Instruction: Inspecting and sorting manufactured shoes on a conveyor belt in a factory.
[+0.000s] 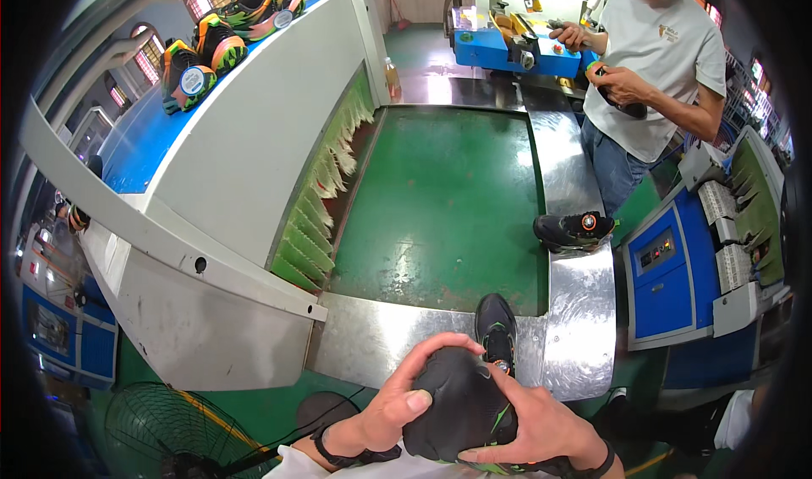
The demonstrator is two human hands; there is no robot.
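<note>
Close to my body I hold a black sneaker (pixel 457 399) with green accents, its rounded toe turned up toward me. My left hand (pixel 396 403) is curled round its left side, thumb on top. Along the other side my right hand (pixel 541 420) grips it; part of the shoe is hidden under that hand. Just beyond my fingers, a second black sneaker (pixel 496 322) with an orange-ringed dial stands on the metal ledge (pixel 406 322). A third dark sneaker (pixel 575 232) with a similar dial rests farther off on the right-hand ledge.
At right a co-worker (pixel 655 64) holds a dark shoe and a tool. Left stands a white machine (pixel 254 132) with a bristly green curtain (pixel 317 200) and colourful shoes (pixel 216 43) on top. A fan (pixel 182 432) is at lower left, a blue machine (pixel 664 259) at right.
</note>
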